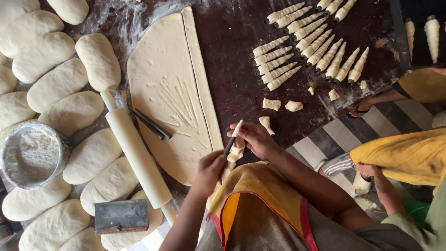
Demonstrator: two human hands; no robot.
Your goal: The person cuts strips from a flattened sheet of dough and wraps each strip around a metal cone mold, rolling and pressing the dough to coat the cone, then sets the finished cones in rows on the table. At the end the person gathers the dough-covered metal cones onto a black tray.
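Observation:
My right hand [254, 139] holds a thin dark cone mould [231, 144] partly wrapped with a strip of pale dough [237, 128]. My left hand [210, 168] pinches the dough strip at the mould's lower end, beside the near edge of a rolled-out dough sheet [168, 88]. A long cut strip [200, 69] lies along the sheet's right side. Two bare dark moulds [151, 124] rest on the sheet. Several dough-wrapped cones [310, 42] lie in rows on the dark table [232, 42].
A white rolling pin [137, 155] lies left of the sheet. Several oval dough loaves [58, 83] fill the left side, with a metal bowl of flour [32, 155] and a grey block [121, 216]. Small dough scraps [293, 106] lie nearby. Another person [409, 155] in yellow sits at right.

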